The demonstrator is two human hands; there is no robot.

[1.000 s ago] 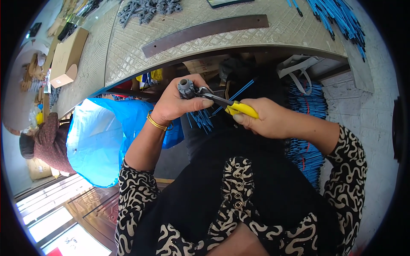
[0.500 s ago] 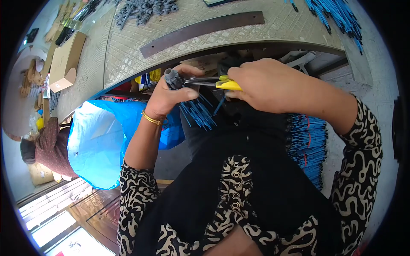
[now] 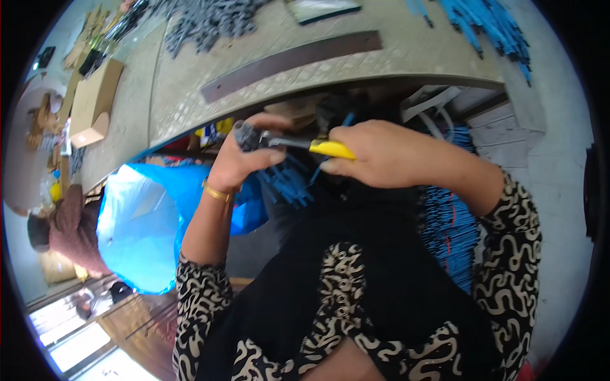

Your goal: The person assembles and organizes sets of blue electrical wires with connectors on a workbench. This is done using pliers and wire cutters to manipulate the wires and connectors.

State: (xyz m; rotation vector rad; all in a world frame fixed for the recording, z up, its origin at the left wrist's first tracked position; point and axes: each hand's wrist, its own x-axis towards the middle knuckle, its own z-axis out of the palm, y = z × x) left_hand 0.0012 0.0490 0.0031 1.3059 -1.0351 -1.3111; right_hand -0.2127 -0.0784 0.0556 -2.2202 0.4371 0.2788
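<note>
My left hand is closed around a grey ribbed plastic fitting, thumb pressed along its lower side. A bunch of thin blue rods hangs just below that thumb; whether they join the fitting cannot be seen. My right hand is wrapped round the yellow handles of pliers. Their metal jaws point left and meet the fitting's side. What lies between the jaw tips is too blurred to tell. Another blue rod slants down beside my right fingers.
The worktable bears a dark flat metal strip, a heap of grey fittings, blue rods and a cardboard box. A blue bag stands open at left, near another person. Bundled blue rods lie at right.
The pliers' handles, seen apart before, now look squeezed together. My right hand has come slightly left and down. The whole view has shifted a little, and the picture is blurrier.
</note>
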